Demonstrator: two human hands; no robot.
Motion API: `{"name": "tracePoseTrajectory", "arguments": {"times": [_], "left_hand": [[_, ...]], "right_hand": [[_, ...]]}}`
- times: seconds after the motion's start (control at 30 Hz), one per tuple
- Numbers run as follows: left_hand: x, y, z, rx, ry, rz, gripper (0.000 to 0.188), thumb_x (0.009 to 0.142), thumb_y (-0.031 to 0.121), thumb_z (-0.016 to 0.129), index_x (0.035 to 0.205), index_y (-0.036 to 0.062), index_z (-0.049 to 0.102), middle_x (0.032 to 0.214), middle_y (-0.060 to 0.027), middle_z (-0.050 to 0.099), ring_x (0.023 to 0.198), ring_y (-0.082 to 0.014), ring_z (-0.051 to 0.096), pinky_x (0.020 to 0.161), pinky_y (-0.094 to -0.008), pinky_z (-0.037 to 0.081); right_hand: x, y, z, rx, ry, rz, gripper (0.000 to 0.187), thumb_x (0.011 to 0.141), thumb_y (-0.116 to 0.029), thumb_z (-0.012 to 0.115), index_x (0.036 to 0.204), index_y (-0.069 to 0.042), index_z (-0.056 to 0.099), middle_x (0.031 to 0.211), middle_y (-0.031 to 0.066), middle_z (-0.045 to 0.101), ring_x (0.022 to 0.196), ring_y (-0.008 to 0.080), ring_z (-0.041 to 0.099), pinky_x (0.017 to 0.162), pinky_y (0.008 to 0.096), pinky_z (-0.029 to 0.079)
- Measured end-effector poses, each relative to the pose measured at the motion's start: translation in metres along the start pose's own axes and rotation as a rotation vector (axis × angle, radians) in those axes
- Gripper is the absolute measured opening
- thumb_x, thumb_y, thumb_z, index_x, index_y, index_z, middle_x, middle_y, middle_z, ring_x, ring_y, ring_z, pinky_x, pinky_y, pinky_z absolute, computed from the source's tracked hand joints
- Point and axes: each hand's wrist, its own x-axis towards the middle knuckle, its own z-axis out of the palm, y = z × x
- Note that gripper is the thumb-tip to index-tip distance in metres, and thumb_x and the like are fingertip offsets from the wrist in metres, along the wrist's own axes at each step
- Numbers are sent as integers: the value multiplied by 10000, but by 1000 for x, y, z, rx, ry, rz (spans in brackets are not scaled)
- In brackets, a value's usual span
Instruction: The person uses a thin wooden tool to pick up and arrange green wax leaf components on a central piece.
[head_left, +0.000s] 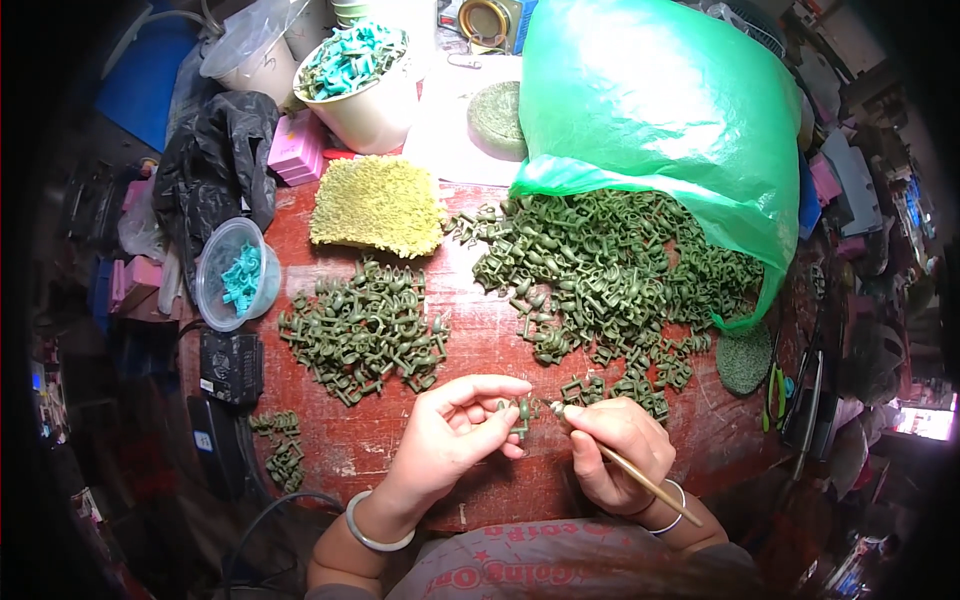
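My left hand (pixel 452 432) pinches a small dark-green ring-like piece (pixel 521 422) between thumb and fingers, above the near part of the red worktable (pixel 465 350). In my right hand (pixel 630 450) is a slim tool with a wooden handle (pixel 655 490), held like a pen. Its thin tip points at the piece and sits very close to it; whether they touch I cannot tell. Beyond my left hand lies a heap of similar green pieces (pixel 365 330). A larger heap (pixel 600 275) spreads beyond my right hand, out of a green plastic bag (pixel 660 90).
Behind the left heap sits a yellow textured block (pixel 378 207). A clear tub (pixel 238 275) with turquoise bits, a black box (pixel 231 366) and a small cluster of green pieces (pixel 285 455) line the left. A full white bucket (pixel 365 115) stands behind; a round green pad (pixel 743 360) lies right.
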Motion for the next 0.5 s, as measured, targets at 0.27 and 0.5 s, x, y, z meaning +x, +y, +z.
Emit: {"name": "tracePoseTrajectory", "arguments": {"times": [0.27, 0.5], "left_hand": [[0, -3, -4, 2, -11, 9, 237, 941, 2, 610, 1171, -54, 622, 901, -68, 656, 739, -107, 653, 649, -238, 574], [2, -4, -3, -73, -6, -1, 192, 939, 5, 615, 1121, -49, 586, 925, -115, 660, 779, -146, 672, 640, -263, 592]], "right_hand": [[1, 0, 2, -66, -43, -94, 271, 811, 23, 718, 1072, 73, 663, 867, 121, 673, 716, 252, 661, 640, 329, 568], [0, 1, 3, -82, -48, -124, 272, 815, 12, 727, 1071, 77, 665, 866, 118, 673, 713, 244, 664, 652, 328, 579]]}}
